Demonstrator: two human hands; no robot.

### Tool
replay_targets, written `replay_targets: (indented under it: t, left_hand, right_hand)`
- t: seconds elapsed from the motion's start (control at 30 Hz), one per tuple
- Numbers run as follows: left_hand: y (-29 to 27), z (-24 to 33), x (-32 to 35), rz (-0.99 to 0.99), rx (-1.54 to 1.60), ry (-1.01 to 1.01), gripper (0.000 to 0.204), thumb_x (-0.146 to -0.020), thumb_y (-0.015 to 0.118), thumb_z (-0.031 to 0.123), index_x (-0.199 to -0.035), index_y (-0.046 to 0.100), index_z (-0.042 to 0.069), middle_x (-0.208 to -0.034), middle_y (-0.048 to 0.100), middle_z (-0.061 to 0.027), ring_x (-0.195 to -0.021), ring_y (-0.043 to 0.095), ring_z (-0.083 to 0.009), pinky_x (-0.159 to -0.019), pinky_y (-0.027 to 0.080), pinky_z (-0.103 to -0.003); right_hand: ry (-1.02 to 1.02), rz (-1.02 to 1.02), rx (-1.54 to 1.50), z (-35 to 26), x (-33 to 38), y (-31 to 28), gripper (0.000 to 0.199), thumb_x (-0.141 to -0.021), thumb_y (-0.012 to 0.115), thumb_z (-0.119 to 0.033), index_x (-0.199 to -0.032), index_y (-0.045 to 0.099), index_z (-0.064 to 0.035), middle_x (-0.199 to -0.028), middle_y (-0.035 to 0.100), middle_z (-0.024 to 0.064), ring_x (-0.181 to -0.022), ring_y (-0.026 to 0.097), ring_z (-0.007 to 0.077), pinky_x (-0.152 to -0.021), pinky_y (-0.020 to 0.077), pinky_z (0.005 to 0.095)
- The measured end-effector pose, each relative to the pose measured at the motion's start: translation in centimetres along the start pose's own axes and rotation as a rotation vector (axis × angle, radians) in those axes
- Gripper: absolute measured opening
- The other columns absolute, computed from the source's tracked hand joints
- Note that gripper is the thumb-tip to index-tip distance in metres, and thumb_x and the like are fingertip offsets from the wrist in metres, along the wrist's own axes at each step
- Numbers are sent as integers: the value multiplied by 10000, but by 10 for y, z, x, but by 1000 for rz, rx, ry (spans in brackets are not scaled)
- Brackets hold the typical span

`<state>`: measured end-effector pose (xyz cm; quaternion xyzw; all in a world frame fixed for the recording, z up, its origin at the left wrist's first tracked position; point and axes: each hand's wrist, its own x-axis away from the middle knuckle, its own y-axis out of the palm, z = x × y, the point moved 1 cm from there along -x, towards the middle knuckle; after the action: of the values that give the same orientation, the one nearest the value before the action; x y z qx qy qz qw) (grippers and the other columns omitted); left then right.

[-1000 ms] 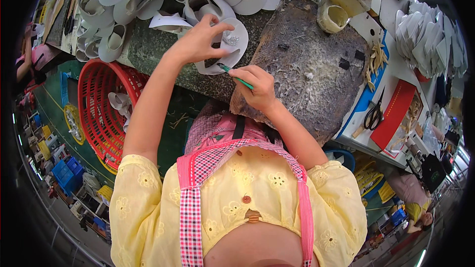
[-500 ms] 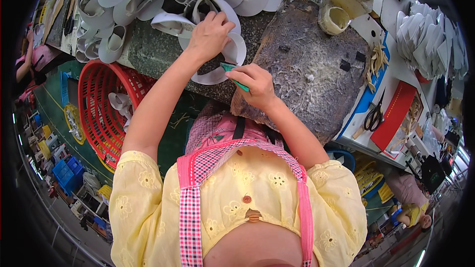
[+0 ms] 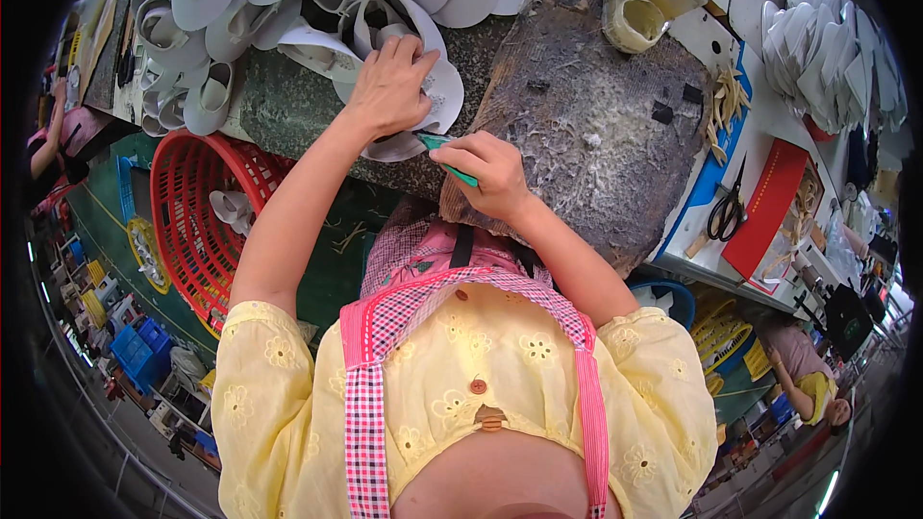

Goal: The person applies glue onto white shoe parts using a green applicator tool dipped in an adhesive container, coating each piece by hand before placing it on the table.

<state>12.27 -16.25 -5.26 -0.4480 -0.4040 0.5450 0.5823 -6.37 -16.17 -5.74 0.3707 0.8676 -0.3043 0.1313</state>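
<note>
Beneath my left hand (image 3: 394, 86) lies a white shoe upper (image 3: 445, 96) at the near edge of the dark bench; its bent fingers press on it and hold it. My right hand (image 3: 488, 169) is closed round a slim green tool (image 3: 460, 176), whose narrow end points at the edge of the upper. The tool's working tip is too small to make out. Just beyond my left hand stand more white uppers (image 3: 423, 14), open at the top and touching the held one.
A worn, glue-crusted board (image 3: 577, 125) lies on the right. Beyond it are a crusted glue pot (image 3: 638, 23), black scissors (image 3: 728, 216), a red box piece (image 3: 766, 213) and stacked white pieces (image 3: 827, 62). A red basket (image 3: 192, 211) holding white pieces stands below the bench at left.
My left hand has come down nearer over the held upper, covering more of it. The right hand with the green tool stays close to the upper's edge. The whole view has shifted slightly.
</note>
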Motion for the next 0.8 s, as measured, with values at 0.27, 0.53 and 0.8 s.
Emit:
replay_targets:
  t: [0.27,0.53,0.8]
  left_hand:
    - [-22,2,-8,61,296,104,137,-697,493,6,-822,536,43,-865,514,-74,-850,495,-276,-732,418,-366]
    - [-3,20,-29,178,320,-185,148,-760,502,66,-907,518,73,-928,507,-125,-869,523,-320,-734,426,-382]
    - [-6,56,-24,152,160,-148,159,-756,480,35,-909,510,64,-846,502,-136,-826,514,-318,-717,420,-387]
  right_hand:
    - [-15,18,-149,-22,-2,-15,251,-637,626,-7,-879,614,-75,-783,598,72,-651,573,224,-550,455,297]
    - [63,238,-8,3,3,-37,251,-652,634,19,-883,620,-80,-791,607,77,-667,581,232,-566,459,301]
    - [-28,-60,313,20,7,-24,313,-587,591,-25,-883,623,-121,-807,583,43,-638,540,209,-532,435,302]
